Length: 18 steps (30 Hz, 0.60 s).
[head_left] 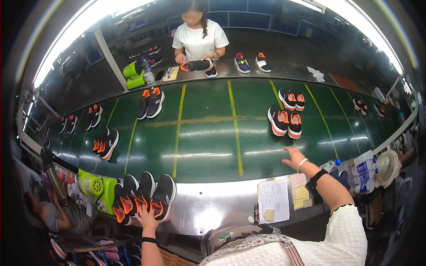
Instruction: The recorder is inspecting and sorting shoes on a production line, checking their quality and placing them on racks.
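My right hand (294,158) reaches out over the green conveyor belt (208,137), fingers apart and holding nothing, just below a pair of black and orange shoes (284,121). My left hand (146,218) rests on the steel ledge (208,204) at the heels of several black and orange shoes (144,195) lined up there; it touches them, but whether it grips one is unclear. A bracelet and a dark band circle my right wrist.
More shoe pairs ride the belt (150,103), (292,99), (105,143). Across it a person in a white shirt (199,40) holds a shoe. A green lamp (95,186), paper notes (274,200), water bottles (364,167) and a small fan (387,166) sit near me.
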### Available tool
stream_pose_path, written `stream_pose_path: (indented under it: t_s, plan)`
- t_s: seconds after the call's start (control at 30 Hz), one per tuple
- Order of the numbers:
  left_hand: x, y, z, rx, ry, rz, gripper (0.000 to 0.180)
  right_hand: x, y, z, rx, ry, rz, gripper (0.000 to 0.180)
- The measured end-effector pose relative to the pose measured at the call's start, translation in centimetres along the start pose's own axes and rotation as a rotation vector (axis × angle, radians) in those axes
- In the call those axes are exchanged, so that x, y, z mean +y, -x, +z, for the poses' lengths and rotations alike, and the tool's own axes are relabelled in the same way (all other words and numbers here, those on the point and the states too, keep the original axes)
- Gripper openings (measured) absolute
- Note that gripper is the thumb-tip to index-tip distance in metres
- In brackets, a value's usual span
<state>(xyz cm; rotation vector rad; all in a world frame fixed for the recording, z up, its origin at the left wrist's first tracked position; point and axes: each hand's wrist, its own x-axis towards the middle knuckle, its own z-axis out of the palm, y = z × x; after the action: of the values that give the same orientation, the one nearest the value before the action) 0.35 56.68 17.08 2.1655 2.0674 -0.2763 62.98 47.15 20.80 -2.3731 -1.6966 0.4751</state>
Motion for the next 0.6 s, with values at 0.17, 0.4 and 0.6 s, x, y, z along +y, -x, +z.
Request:
stream_pose_path:
  t_s: [0.17,0.4,0.6]
  plan:
    - [1.4,-1.9,-2.7,-0.270,-0.087,0.052,0.053,-3.0,6.9,7.9,-0.221,-0.298,-0.160,0.052]
    - [14.2,4.9,-2.2,0.070,0.119,0.366,0.052,-12.5,7.4,12.5,-0.481,-0.615,-0.153,0.055]
    - [20.8,11.1,1.5,-0.130,0.296,0.516,0.049,-17.3,6.8,16.4,-0.435,-0.575,-0.240,0.081]
